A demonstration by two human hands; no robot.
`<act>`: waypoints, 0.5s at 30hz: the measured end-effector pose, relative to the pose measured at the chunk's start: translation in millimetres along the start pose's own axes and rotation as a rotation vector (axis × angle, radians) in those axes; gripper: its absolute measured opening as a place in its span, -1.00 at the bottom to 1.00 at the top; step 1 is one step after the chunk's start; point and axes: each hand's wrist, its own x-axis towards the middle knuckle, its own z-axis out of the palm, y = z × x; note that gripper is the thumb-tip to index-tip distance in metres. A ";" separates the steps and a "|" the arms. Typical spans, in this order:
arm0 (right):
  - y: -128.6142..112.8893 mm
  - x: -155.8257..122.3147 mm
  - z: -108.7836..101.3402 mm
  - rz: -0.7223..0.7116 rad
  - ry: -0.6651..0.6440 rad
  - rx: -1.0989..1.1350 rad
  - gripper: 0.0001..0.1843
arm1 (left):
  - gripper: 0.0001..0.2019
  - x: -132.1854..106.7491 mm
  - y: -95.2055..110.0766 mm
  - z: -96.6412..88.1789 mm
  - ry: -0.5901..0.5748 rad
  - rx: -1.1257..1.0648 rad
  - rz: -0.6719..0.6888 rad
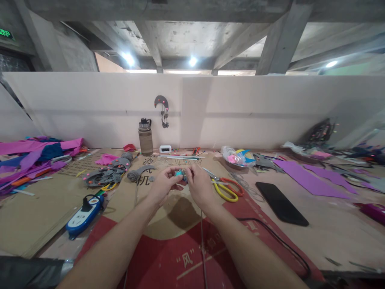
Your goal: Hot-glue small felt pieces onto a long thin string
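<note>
My left hand (165, 185) is closed, thumb and fingers pinching a small teal piece (179, 173) with some grey beside it, too small to name. Against it, my right hand (199, 186) has its fingertips pressed together; what they grip is hidden. A thin grey cord (202, 233) hangs below my right hand across the cardboard (156, 224). Just right of my right hand lie scissors (227, 188) with orange and yellow handles. Grey felt pieces (140, 172) rest to the left of my left hand.
A power strip (85, 216), grey crafts with pink dots (110, 172) and coloured felt (33, 160) lie left. A bottle (146, 137) and small clock (165, 149) stand behind. On the right are a phone (281, 203), purple sheets (309, 178) and a black cable (278, 237).
</note>
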 end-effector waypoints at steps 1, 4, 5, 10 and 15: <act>0.1 0.2 -0.3 -0.004 -0.003 0.002 -0.71 | -0.63 0.4 -0.8 -0.6 -0.011 0.037 0.004; 0.3 0.0 -1.1 -0.025 -0.008 0.002 -0.71 | -0.67 1.6 -2.4 -1.2 -0.018 0.114 0.037; 0.3 -0.2 -1.2 -0.031 -0.008 -0.007 -0.70 | -0.69 2.0 -2.7 -1.1 -0.015 0.127 0.050; 1.9 -0.7 -1.5 -0.034 -0.023 -0.031 -0.64 | -0.76 1.2 -0.6 1.3 -0.003 0.178 0.103; 5.5 0.4 -1.0 -0.027 -0.058 -0.001 -0.64 | -0.75 -2.9 3.6 6.1 -0.022 0.204 0.100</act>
